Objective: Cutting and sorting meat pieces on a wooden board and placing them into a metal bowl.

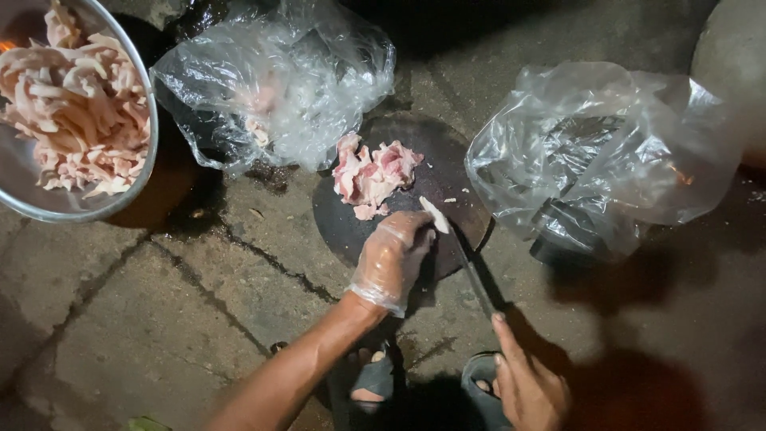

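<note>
A round dark chopping board (447, 156) lies on the concrete ground. A heap of pink raw meat (369, 175) sits on its far left part. My left hand (392, 259), in a thin clear plastic glove, rests on the board's near edge and pinches a pale strip of meat (435, 214). My right hand (527, 383), bare, grips the handle of a long knife (472, 275). The blade runs up to the strip beside my left fingers.
A metal bowl (20, 203) full of cut pale meat strips stands at the top left. A crumpled clear plastic bag (275, 76) lies behind the board, another clear bag (606, 152) to its right. My sandalled feet (375, 379) are below the board. Cracked concrete surrounds everything.
</note>
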